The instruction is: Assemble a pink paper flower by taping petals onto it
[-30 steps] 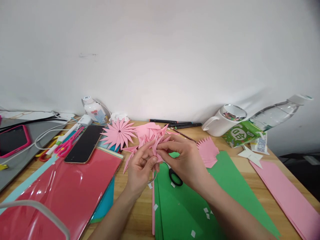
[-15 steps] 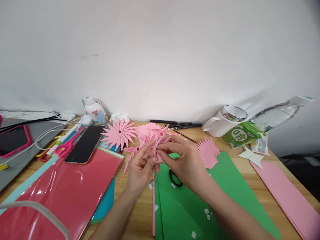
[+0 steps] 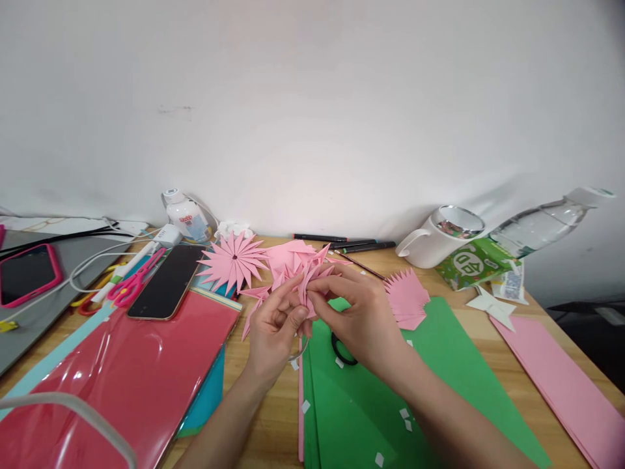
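Both hands meet at a pink folded-paper flower (image 3: pixel 306 277) with pointed petals, raised above the table near the middle. My left hand (image 3: pixel 278 326) is closed around its lower left side, fingers curled and thumb pressed in. With thumb and fingertips, my right hand (image 3: pixel 356 303) pinches a petal from the right. Behind lie a pink paper pinwheel flower (image 3: pixel 233 259) and more pink pieces. A spiky pink paper piece (image 3: pixel 406 299) rests to the right. Under my hands are green paper sheets (image 3: pixel 371 404) and a black scissors handle (image 3: pixel 343 350), its blades hidden.
On the left are red paper in a clear sleeve (image 3: pixel 141 365), a phone (image 3: pixel 166 283), pink scissors (image 3: pixel 134 280) and a white bottle (image 3: pixel 185 215). Right, a white mug (image 3: pixel 424 244), a green packet (image 3: pixel 471 264), a water bottle (image 3: pixel 541 225) and pink strips (image 3: pixel 561 384). Pens (image 3: pixel 319 238) line the wall.
Almost nothing differs. Both hands keep the same hold on the pink paper flower, and the view has shifted very slightly.
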The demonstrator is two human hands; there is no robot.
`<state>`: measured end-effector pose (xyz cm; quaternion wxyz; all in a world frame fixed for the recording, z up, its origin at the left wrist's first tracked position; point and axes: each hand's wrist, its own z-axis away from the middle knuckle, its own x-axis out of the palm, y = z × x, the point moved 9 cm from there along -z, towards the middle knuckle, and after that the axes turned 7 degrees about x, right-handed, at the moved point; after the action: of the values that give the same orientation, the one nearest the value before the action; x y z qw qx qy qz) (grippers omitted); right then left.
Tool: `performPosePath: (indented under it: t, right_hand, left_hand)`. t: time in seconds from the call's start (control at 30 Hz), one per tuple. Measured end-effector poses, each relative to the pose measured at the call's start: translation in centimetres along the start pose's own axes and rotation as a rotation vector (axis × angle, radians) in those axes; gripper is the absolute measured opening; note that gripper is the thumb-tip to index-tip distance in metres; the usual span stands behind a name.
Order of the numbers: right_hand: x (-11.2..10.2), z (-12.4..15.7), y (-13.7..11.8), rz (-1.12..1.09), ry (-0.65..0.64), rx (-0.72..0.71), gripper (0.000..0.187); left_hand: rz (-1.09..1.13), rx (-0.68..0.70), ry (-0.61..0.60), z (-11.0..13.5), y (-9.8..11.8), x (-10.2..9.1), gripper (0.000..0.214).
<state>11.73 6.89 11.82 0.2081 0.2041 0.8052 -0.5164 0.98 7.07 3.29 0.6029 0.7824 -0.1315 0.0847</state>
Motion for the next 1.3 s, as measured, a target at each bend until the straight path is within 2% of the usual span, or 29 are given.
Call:
performPosePath:
  t: [0.2, 0.8, 1.13, 1.3]
  right_hand:
    - [0.0, -0.2, 0.2, -0.060, -0.070, 0.039, 0.019]
    - [0.2, 0.0, 0.4, -0.044, -0.012, 0.064, 0.018]
    - [0.6, 0.4, -0.6, 0.143, 0.042, -0.102, 0.015]
    - [1.0, 0.5, -0.9, 0.205, 0.056, -0.136, 0.015]
  left_hand:
    - [-0.016, -0.007, -0.003, 0.1, -0.3, 0.0, 0.040]
    - [-0.016, 0.014, -0.021, -0.1, 0.1, 0.1, 0.041]
    - [-0.014, 0.007, -0.021, 0.0, -0.3, -0.3, 0.042]
    - [0.014, -0.001, -0.014, -0.1, -0.4, -0.3, 0.043]
